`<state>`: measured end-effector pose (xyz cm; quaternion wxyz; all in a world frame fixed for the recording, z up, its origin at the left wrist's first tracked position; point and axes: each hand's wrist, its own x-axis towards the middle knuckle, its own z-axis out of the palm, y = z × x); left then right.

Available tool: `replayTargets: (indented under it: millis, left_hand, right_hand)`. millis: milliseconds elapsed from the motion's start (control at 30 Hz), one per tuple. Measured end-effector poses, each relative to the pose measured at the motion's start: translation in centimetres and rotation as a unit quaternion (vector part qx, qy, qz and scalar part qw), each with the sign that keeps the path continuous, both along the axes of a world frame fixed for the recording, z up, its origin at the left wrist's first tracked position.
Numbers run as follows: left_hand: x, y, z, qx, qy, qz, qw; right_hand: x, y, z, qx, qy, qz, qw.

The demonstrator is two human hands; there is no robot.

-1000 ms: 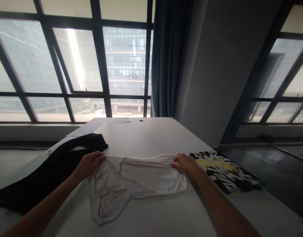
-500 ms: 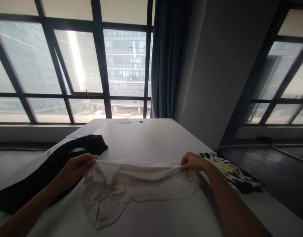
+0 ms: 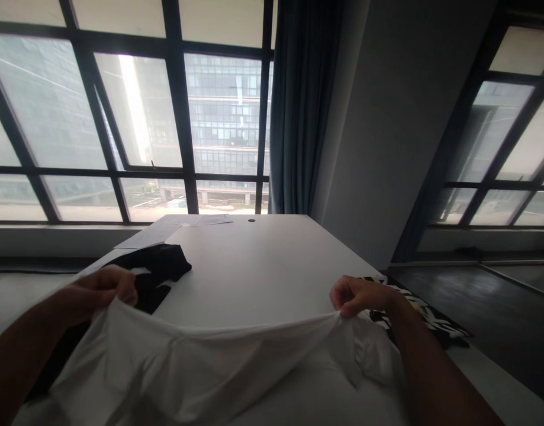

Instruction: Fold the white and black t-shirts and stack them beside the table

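Note:
A thin white garment (image 3: 236, 361) stretches between my two hands, its upper edge pulled into a shallow sag and its lower part running out of view at the bottom. My left hand (image 3: 105, 287) is closed, pinching the garment's left upper corner. On the other side, my right hand (image 3: 358, 296) pinches the upper edge near the right end, where the cloth bunches and hangs. Which kind of garment it is, I cannot tell. Behind my left hand and forearm lies a black cloth (image 3: 163, 263), partly covered by them.
A white table (image 3: 236, 272) extends toward the windows. Papers (image 3: 150, 229) lie at its far left. On the right edge sits a black, white and yellow patterned cloth (image 3: 435, 319), partly behind my right forearm. A blue curtain (image 3: 298, 118) hangs beyond the table.
Both hands have moved apart and the garment has come up nearer to me, filling more of the view. My left hand went left, my right hand slightly right and down.

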<state>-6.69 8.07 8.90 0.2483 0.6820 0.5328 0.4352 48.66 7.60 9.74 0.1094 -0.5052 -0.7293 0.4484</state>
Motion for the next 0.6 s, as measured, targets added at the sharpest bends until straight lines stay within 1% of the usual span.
replayTargets:
  millis: [33, 67, 100, 133, 167, 200, 233, 300, 333, 367, 400, 433, 500, 533, 600]
  left_hand:
    - [0.6, 1.1, 0.7, -0.010, -0.015, 0.023, 1.000]
    - [1.4, 2.4, 1.6, -0.017, -0.029, 0.044, 0.998]
    - [2.4, 3.6, 2.4, -0.010, -0.027, 0.076, 0.997]
    - [3.4, 4.6, 3.0, 0.004, -0.006, 0.109, 0.994]
    - [4.4, 5.5, 3.3, 0.009, 0.004, 0.123, 0.992]
    - [5.3, 6.1, 3.3, 0.019, 0.012, 0.140, 0.990]
    - [6.2, 6.4, 2.8, 0.024, 0.033, 0.142, 0.989]
    - [7.8, 6.1, 1.0, 0.021, 0.096, 0.107, 0.989]
    - [8.4, 5.5, -0.2, 0.010, 0.157, 0.066, 0.985]
    - [9.0, 4.7, -1.5, -0.004, 0.203, 0.030, 0.979]
    - [9.6, 3.8, -2.6, -0.017, 0.252, 0.001, 0.968]
    - [10.0, 3.0, -3.6, -0.029, 0.305, -0.023, 0.952]
    - [10.5, 1.6, -5.1, -0.053, 0.387, -0.047, 0.919]
    - [10.5, 1.2, -5.6, -0.067, 0.419, -0.053, 0.904]
    - [10.1, 0.8, -6.3, -0.100, 0.447, -0.056, 0.887]
  right_hand:
    - [-0.3, 0.4, -0.2, 0.057, -0.016, -0.035, 0.998]
    - [-0.8, 0.9, -0.5, 0.138, -0.042, -0.096, 0.985]
    - [-1.5, 1.3, -0.9, 0.231, -0.074, -0.171, 0.955]
    - [-2.2, 1.8, -1.3, 0.316, -0.106, -0.241, 0.911]
    - [-3.1, 2.1, -1.7, 0.378, -0.134, -0.289, 0.869]
    - [-3.9, 2.4, -2.2, 0.410, -0.155, -0.307, 0.845]
    - [-4.7, 2.6, -2.7, 0.413, -0.170, -0.295, 0.845]
    - [-5.9, 2.8, -3.7, 0.360, -0.188, -0.224, 0.886]
    - [-6.4, 2.8, -4.2, 0.323, -0.195, -0.186, 0.907]
    - [-6.7, 2.8, -4.7, 0.290, -0.206, -0.153, 0.922]
    - [-6.9, 2.8, -5.1, 0.263, -0.219, -0.129, 0.931]
    - [-6.9, 2.9, -5.5, 0.247, -0.233, -0.114, 0.934]
    - [-6.8, 3.0, -6.2, 0.235, -0.261, -0.108, 0.930]
    - [-6.6, 3.0, -6.3, 0.230, -0.274, -0.113, 0.927]
    - [-6.2, 3.0, -6.5, 0.213, -0.292, -0.124, 0.924]
